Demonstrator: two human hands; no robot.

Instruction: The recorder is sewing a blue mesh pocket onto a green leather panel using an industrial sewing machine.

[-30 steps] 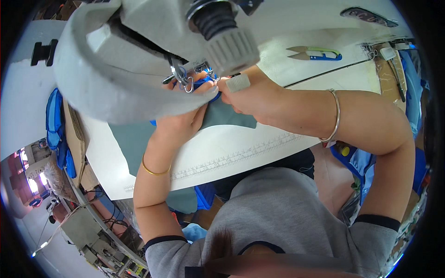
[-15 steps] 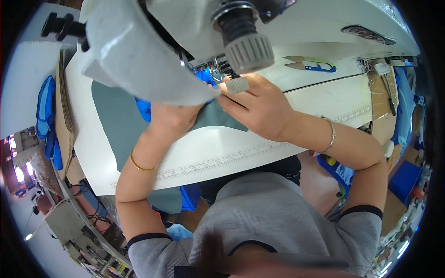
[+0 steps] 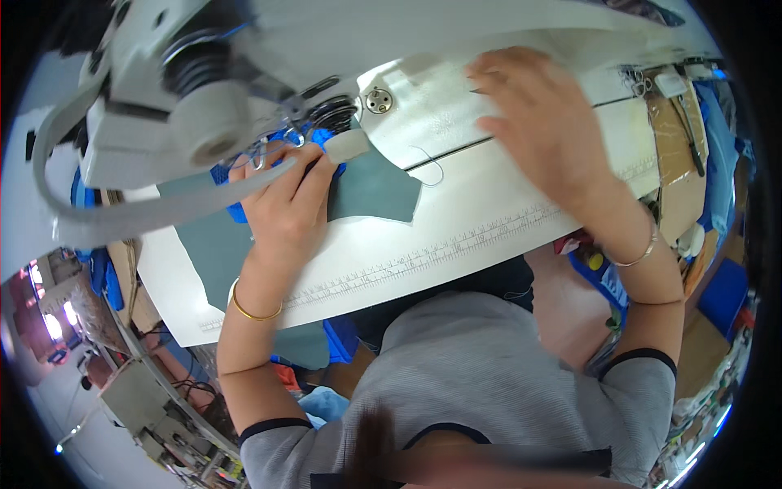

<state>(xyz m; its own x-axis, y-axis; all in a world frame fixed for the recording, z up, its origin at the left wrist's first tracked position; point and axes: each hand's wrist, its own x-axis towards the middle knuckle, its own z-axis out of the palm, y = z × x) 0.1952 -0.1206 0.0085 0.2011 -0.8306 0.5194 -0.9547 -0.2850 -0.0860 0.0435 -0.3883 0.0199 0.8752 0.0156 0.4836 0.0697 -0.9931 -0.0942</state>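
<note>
Two hands work at a sewing machine (image 3: 187, 106).
The left hand (image 3: 285, 200) presses flat on the green cloth (image 3: 371, 191) under it; the right hand (image 3: 538, 122), fingers spread and empty, reaches far across the table (image 3: 489, 236); feeding seems next.

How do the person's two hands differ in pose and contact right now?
The left hand presses flat on the teal fabric beside the sewing machine; the right hand is spread over the bare white table, away from the fabric and blurred. Both wrists wear thin bangles.
</note>
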